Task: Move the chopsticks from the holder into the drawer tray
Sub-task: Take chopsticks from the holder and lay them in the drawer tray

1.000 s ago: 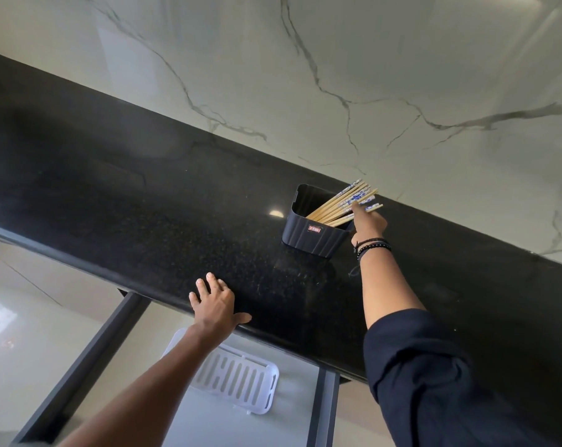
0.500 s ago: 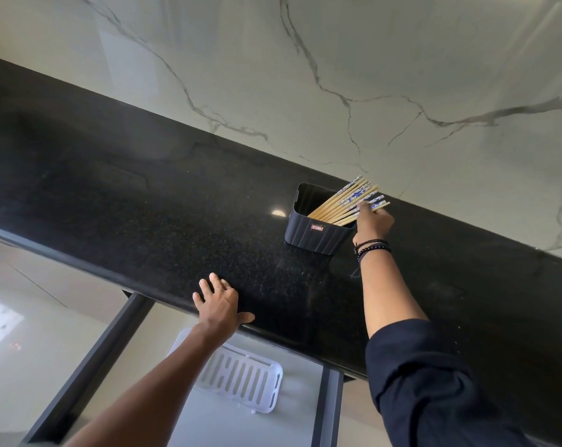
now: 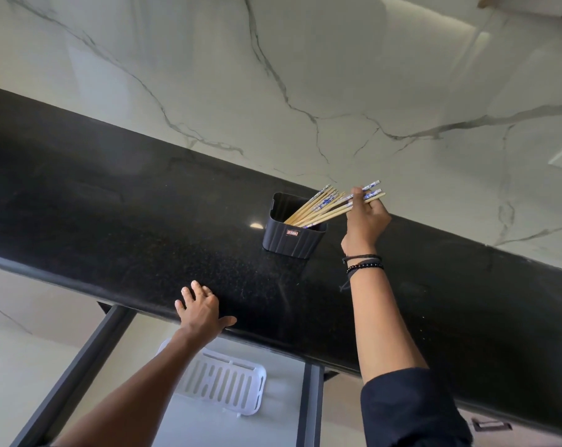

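Note:
A dark ribbed holder [image 3: 293, 236] stands on the black countertop [image 3: 112, 221] near the marble wall. Several bamboo chopsticks [image 3: 321, 206] with blue-and-white tops lean out of it to the right. My right hand [image 3: 366, 222] is closed around the upper ends of a few chopsticks, whose lower ends are still inside the holder. My left hand [image 3: 200, 309] lies flat with fingers spread on the counter's front edge. Below it, a white slotted tray [image 3: 228, 383] sits in the open drawer [image 3: 310, 408], partly hidden by my left forearm.
The drawer's dark frame rails run along its left and right sides below the counter edge. A marble-patterned wall rises directly behind the holder. A pale tiled floor shows at the lower left.
My right hand has closed on a few chopsticks and raised them up and to the right, partly out of the holder. My left hand has stayed on the counter edge.

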